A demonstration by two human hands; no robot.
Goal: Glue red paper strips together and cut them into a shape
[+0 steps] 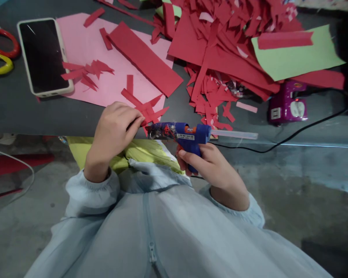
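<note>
My right hand (210,164) is wrapped round the handle of a blue hot glue gun (191,135), and a clear glue stick (234,134) juts from its back end. The gun's nozzle points left at a red folded paper piece (149,110) with pointed strips. My left hand (117,125) pinches the near edge of that piece between thumb and forefinger at the table's front edge. Another red folded paper piece (88,72) lies farther left, partly over a phone (43,56). Behind the hands, a long red paper strip (145,58) rests on a pink paper sheet (84,34).
Red paper scraps (211,100) and strips heap up at the back right, with a green paper sheet (295,56) on them. A purple power socket (288,104) feeds a black cord (278,144) along the front edge. Red-and-yellow-handled scissors (1,63) lie at far left.
</note>
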